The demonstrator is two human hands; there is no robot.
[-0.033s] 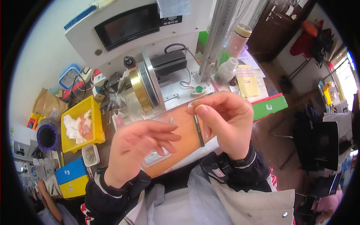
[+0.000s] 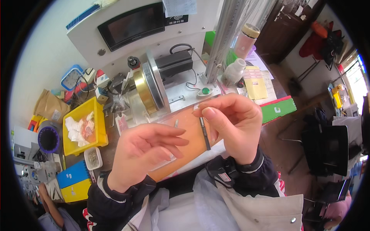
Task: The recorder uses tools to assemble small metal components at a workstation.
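Note:
My left hand [image 2: 144, 154] hovers over the orange-tan work surface [image 2: 184, 139]. Its fingers are loosely stretched, the thumb stands apart, and nothing shows in it. Across from it, my right hand [image 2: 237, 125] pinches thumb and forefinger together; whatever is between the tips is too small to make out. Below the right fingertips lies a slim black pen-like tool [image 2: 204, 134], flat on the surface. A small pale piece [image 2: 176, 123] rests just beyond my left fingers. Part of a clear shallow tray [image 2: 157, 166] shows beneath the left hand, its contents mostly hidden.
Ahead stands a machine with a brass-coloured disc [image 2: 143, 92], a screen [image 2: 131, 27] and a green button [image 2: 205, 91]. A yellow bin [image 2: 104, 129] with crumpled white tissue and a small white dish [image 2: 100, 163] are left. A white bottle [image 2: 234, 69] and green pouch [image 2: 278, 111] stand right.
My left hand has shifted slightly right, and its thumb now shows farther forward, over the clear tray. The right hand keeps its pinch in nearly the same place.

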